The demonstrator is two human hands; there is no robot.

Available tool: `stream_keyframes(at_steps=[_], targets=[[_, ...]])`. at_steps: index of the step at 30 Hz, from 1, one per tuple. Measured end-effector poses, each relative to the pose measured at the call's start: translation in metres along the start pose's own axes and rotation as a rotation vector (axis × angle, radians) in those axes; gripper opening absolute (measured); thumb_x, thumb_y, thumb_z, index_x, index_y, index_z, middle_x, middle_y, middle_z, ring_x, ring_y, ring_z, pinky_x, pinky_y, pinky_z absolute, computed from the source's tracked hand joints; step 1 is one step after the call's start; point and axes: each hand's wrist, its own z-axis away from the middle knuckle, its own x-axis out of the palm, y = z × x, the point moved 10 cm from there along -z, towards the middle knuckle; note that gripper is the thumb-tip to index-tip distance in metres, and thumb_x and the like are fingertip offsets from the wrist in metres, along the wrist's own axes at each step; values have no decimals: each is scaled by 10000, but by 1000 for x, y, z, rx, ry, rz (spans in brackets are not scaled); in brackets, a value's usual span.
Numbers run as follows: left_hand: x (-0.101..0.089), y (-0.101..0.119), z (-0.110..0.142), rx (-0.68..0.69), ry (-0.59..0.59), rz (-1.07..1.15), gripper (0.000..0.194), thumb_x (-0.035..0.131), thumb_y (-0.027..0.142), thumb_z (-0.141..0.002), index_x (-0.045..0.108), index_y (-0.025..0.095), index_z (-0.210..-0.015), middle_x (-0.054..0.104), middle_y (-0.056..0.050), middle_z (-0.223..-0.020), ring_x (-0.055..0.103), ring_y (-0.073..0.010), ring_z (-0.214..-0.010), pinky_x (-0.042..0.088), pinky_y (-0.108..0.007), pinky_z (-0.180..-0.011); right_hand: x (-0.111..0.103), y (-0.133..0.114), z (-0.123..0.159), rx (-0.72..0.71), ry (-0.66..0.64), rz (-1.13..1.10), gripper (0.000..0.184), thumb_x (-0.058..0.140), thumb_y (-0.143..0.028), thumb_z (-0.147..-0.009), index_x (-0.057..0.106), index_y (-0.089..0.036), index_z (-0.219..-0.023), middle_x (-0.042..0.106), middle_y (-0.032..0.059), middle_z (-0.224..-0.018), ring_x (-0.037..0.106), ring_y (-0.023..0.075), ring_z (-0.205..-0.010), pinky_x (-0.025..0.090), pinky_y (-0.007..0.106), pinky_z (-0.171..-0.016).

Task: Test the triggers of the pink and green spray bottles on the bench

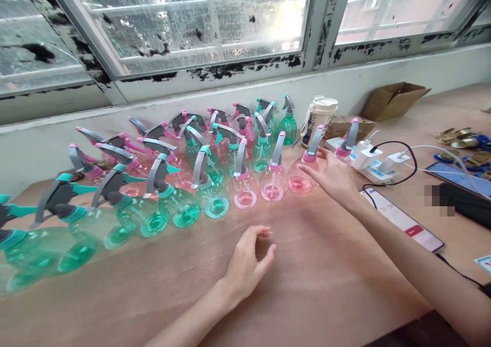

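Several green and pink spray bottles with grey trigger heads stand in rows on a wooden table [314,285] below a window. My right hand [333,175] reaches to the right end of the front row, fingers spread beside a pink spray bottle [303,175] and touching it. It grips nothing. Another pink spray bottle [347,142] stands just behind that hand. My left hand [247,262] hovers over bare wood in front of the rows, fingers loosely curled and apart, empty. The nearest green spray bottle [213,196] is well ahead of it.
A lidded paper cup [318,119] stands behind the bottles. To the right lie a white power strip [370,163] with black cable, a phone [402,219], an open cardboard box [393,100] and small metal parts [460,137]. A dirty window [199,24] runs along the back.
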Motion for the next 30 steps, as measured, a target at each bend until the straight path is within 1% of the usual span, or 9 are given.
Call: stream_keyframes(at_steps=[5, 11, 14, 18, 21, 23, 26, 28, 30], targets=[[-1, 1, 1, -4, 2, 2, 210, 569, 226, -898, 547, 208, -1106, 693, -71, -1049, 686, -213, -990, 568, -405, -897, 3, 0, 4, 57, -64, 93, 428, 610, -600, -838, 644, -196, -974, 732, 134, -943, 684, 389, -932, 492, 476, -771], [-1, -1, 1, -37, 0, 62, 187, 576, 260, -901, 560, 205, -1079, 701, -67, -1046, 689, -218, -997, 555, -412, -926, -15, -1, 50, 55, -133, 145, 496, 580, -696, -811, 611, -224, -959, 694, 91, -816, 684, 340, -744, 451, 385, -577], [-6, 8, -2, -29, -10, 94, 259, 612, 288, -874, 562, 205, -1114, 682, -82, -1113, 659, -242, -1071, 520, -451, -985, -16, -24, 83, -14, -218, 79, 488, 581, -711, -808, 598, -250, -967, 653, 35, -739, 644, 259, -596, 416, 339, -498], [-19, 41, -8, 65, -16, 104, 559, 682, 318, -810, 465, 231, -1318, 559, -116, -1354, 534, -300, -1277, 433, -522, -1087, -8, -74, 122, -157, -274, -115, 351, 639, -582, -843, 593, -261, -975, 651, 12, -779, 636, 200, -600, 444, 305, -515], [-37, 66, -11, 103, 46, 99, 716, 739, 294, -744, 408, 236, -1377, 506, -123, -1418, 513, -317, -1301, 432, -507, -1095, 4, -118, 143, -333, -263, -247, 225, 610, -442, -887, 590, -235, -974, 658, 27, -841, 649, 188, -656, 458, 292, -525], [-50, 74, -9, 80, 90, 95, 667, 730, 265, -757, 436, 234, -1355, 550, -111, -1368, 569, -296, -1234, 489, -457, -1033, 10, -144, 154, -434, -226, -311, 179, 580, -389, -898, 599, -222, -962, 663, 32, -828, 655, 183, -663, 473, 288, -527], [-69, 75, -1, 43, 146, 113, 398, 646, 227, -836, 546, 226, -1222, 640, -75, -1219, 643, -244, -1110, 541, -373, -924, 15, -174, 166, -553, -190, -382, 308, 622, -471, -880, 607, -196, -1019, 691, 77, -887, 683, 228, -777, 543, 325, -606], [-81, 68, 7, 16, 180, 132, 270, 606, 226, -872, 588, 223, -1142, 666, -58, -1139, 678, -210, -1000, 561, -326, -833, 20, -186, 172, -628, -241, -436, 438, 650, -543, -856, 596, -177, -1091, 701, 106, -937, 686, 262, -849, 576, 370, -665], [-92, 59, 15, 8, 215, 140, 231, 597, 240, -887, 601, 233, -1117, 669, -48, -1109, 686, -186, -919, 564, -289, -745, 30, -186, 175, -687, -364, -490, 517, 654, -562, -855, 570, -170, -1182, 707, 119, -1008, 689, 271, -915, 593, 401, -741]])
